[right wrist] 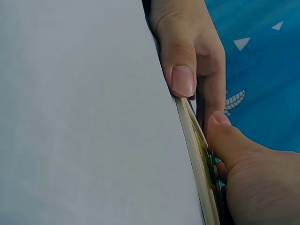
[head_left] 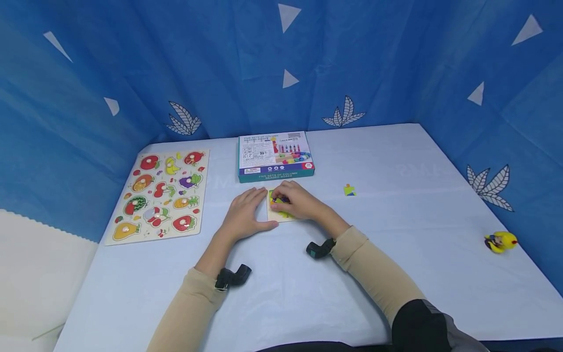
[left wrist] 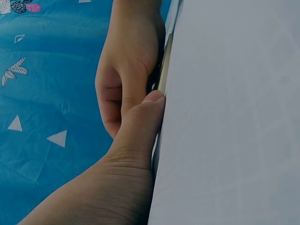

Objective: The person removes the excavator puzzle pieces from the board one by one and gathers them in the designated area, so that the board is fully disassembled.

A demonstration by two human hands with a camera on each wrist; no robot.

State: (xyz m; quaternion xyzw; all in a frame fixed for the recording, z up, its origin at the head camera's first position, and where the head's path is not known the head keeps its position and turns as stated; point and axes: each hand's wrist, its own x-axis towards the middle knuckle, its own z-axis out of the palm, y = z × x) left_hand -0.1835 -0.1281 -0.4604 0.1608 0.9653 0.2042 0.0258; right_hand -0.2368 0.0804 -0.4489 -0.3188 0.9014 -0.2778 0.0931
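A small wooden puzzle board (head_left: 280,218) with yellow-green pieces lies flat on the table between the two hands. My left hand (head_left: 246,215) holds it at its left side, thumb along the near edge and fingers towards the far corner. My right hand (head_left: 293,199) is over the board with fingers curled, pinching a puzzle piece (right wrist: 197,123) that sits tilted above the board in the right wrist view. The fingers hide most of that piece's picture. To the right lies a loose green and orange puzzle piece (head_left: 349,190), apart from both hands.
Behind the hands lies a boxed set of beaded columns (head_left: 276,157). A fruit peg puzzle (head_left: 159,196) is at the left. Near the right edge of the white table (head_left: 418,215) is a yellow toy figure (head_left: 500,242). Blue curtain (head_left: 246,63) surrounds the back and sides.
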